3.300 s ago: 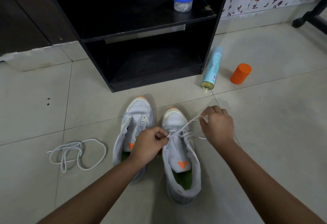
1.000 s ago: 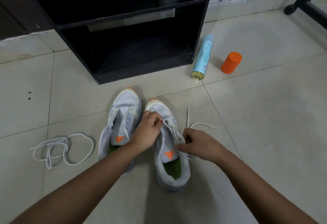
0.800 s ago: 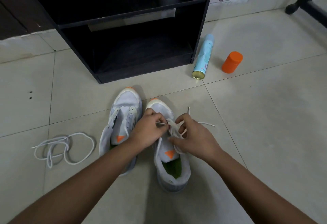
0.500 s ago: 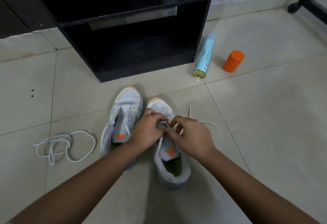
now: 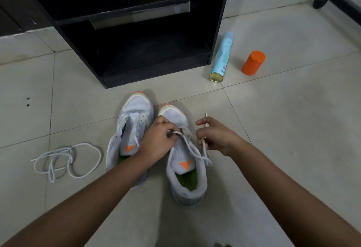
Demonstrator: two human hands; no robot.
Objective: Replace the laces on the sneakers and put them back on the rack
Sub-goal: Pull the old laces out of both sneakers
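My read: early; left hand [image 5: 156,143] and right hand [image 5: 216,137] each pinch the lace [image 5: 205,158], half-threaded in one sneaker [image 5: 187,186]; other sneaker [image 5: 136,110] bare; rack [image 5: 156,71] pending.

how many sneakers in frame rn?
2. Left white mesh sneaker and right white mesh sneaker stand side by side on the tile floor before the black rack; left hand and right hand grip the right one's white lace. None on visible shelves.
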